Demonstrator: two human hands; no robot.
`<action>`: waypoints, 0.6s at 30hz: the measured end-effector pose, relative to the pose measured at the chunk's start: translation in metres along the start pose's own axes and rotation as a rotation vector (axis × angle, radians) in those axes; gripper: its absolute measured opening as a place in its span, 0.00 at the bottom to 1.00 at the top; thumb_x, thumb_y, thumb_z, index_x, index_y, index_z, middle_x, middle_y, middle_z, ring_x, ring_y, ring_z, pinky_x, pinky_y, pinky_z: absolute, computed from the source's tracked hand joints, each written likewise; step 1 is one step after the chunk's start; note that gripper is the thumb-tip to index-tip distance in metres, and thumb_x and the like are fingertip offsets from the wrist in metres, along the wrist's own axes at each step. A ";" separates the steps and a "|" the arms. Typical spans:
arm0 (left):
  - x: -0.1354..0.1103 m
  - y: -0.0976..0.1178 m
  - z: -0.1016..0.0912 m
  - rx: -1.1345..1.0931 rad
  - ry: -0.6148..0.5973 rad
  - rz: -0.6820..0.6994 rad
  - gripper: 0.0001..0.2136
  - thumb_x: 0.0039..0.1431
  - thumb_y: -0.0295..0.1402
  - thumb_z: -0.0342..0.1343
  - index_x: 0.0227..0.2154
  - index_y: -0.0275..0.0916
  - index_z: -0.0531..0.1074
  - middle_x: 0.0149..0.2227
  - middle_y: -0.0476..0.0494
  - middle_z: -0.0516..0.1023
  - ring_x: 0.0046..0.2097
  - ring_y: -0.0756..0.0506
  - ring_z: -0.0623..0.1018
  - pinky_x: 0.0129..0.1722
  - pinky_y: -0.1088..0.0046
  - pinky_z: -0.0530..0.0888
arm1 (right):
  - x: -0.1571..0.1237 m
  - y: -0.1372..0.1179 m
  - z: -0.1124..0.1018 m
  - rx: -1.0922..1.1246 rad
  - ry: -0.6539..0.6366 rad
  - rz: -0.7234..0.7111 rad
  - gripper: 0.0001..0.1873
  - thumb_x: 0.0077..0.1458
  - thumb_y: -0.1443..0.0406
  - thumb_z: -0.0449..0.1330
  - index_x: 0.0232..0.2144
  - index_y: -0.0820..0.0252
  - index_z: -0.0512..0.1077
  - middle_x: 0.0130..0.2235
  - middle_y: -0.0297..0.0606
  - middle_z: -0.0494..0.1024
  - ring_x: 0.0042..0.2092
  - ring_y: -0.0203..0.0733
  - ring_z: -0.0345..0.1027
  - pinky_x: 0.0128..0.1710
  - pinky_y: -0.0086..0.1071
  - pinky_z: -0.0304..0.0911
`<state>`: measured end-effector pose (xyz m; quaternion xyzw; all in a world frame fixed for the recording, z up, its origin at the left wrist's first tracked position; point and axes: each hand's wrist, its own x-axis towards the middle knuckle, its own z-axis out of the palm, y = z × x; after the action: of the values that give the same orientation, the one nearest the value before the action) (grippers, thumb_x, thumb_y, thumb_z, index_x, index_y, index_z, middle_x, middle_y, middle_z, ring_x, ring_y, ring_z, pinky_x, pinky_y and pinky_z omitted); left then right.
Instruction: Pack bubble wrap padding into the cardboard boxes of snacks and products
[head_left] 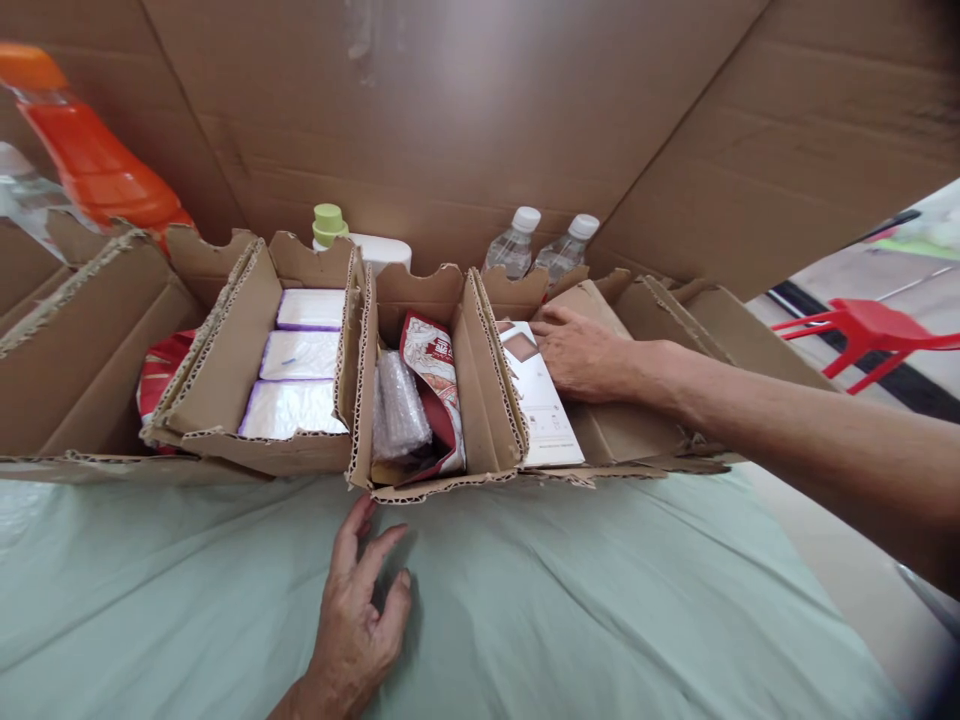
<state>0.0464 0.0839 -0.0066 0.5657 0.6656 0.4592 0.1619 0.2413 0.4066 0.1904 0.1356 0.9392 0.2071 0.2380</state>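
Reaching into a cardboard compartment (630, 466) toward the right of the row: right hand (581, 352), back upward, fingertips at the upper part of a white printed box (551, 425). Right grip: whether pinching the box or only resting against it, cannot tell, the fingers being partly hidden.

White printed box: one, inside that compartment, alongside its left divider.

Left hand (364, 610): grip holding nothing, fingers loosely spread, thumb apart; index fingertip at or just below the front rim (442, 489) of the next compartment leftward, contact uncertain.

Contents of that compartment: bubble-wrapped item (403, 405); red-and-white pouch (442, 375), upright.

Further left: three white packs (292, 405), purple-edged, in a column; then a red packet (166, 365).

Behind the row: two clear bottles (512, 250), white-capped; orange bottle (112, 165), tilted in view.

Underneath: pale green cloth (525, 600), creased.

Step, as judged: handling at the white box. Next move, as judged, calls for sure finger placement along its edge, clear of the dividers.
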 end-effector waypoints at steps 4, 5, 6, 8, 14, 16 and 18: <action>0.001 0.000 0.000 -0.003 -0.006 -0.012 0.15 0.65 0.27 0.52 0.52 0.43 0.77 0.68 0.36 0.63 0.68 0.34 0.70 0.63 0.49 0.75 | -0.013 0.006 -0.014 -0.029 0.017 0.158 0.14 0.64 0.69 0.53 0.40 0.65 0.79 0.51 0.55 0.81 0.54 0.56 0.71 0.53 0.48 0.53; 0.001 0.000 -0.001 -0.005 -0.006 -0.016 0.15 0.66 0.27 0.52 0.51 0.43 0.77 0.68 0.36 0.63 0.67 0.34 0.70 0.63 0.49 0.75 | -0.016 0.010 -0.017 -0.029 0.038 0.188 0.14 0.64 0.70 0.52 0.41 0.64 0.78 0.51 0.54 0.81 0.54 0.54 0.71 0.54 0.47 0.53; 0.001 0.000 -0.001 -0.007 -0.007 -0.021 0.15 0.66 0.27 0.52 0.51 0.43 0.77 0.68 0.36 0.63 0.67 0.34 0.70 0.63 0.49 0.75 | -0.019 0.014 -0.018 -0.025 0.059 0.212 0.14 0.65 0.70 0.52 0.41 0.63 0.78 0.51 0.52 0.81 0.54 0.52 0.71 0.54 0.46 0.54; 0.000 0.000 0.000 -0.011 -0.009 -0.033 0.15 0.66 0.27 0.52 0.51 0.43 0.78 0.69 0.35 0.63 0.68 0.34 0.70 0.63 0.49 0.75 | -0.023 0.024 -0.020 -0.008 0.097 0.258 0.13 0.66 0.68 0.52 0.41 0.60 0.78 0.52 0.48 0.82 0.58 0.50 0.70 0.55 0.45 0.53; -0.001 -0.002 0.001 0.004 -0.003 -0.005 0.16 0.65 0.26 0.52 0.52 0.44 0.77 0.70 0.38 0.62 0.69 0.36 0.69 0.64 0.52 0.74 | -0.025 0.045 -0.024 0.081 0.236 0.372 0.12 0.66 0.67 0.53 0.42 0.56 0.78 0.52 0.45 0.82 0.58 0.51 0.70 0.52 0.47 0.55; -0.001 -0.002 0.001 0.006 -0.002 -0.002 0.16 0.66 0.27 0.52 0.52 0.44 0.77 0.70 0.38 0.62 0.69 0.36 0.68 0.65 0.53 0.73 | -0.022 0.046 -0.028 0.068 0.275 0.364 0.12 0.66 0.68 0.53 0.43 0.57 0.77 0.53 0.46 0.82 0.61 0.51 0.67 0.53 0.48 0.54; -0.001 -0.003 0.001 0.006 -0.008 -0.004 0.16 0.66 0.27 0.52 0.52 0.44 0.77 0.70 0.38 0.62 0.69 0.36 0.68 0.65 0.53 0.73 | -0.015 0.043 -0.034 0.044 0.259 0.320 0.13 0.65 0.71 0.52 0.41 0.58 0.77 0.52 0.45 0.82 0.63 0.50 0.65 0.54 0.48 0.52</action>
<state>0.0458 0.0836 -0.0096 0.5668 0.6674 0.4545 0.1636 0.2436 0.4285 0.2429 0.2604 0.9327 0.2376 0.0765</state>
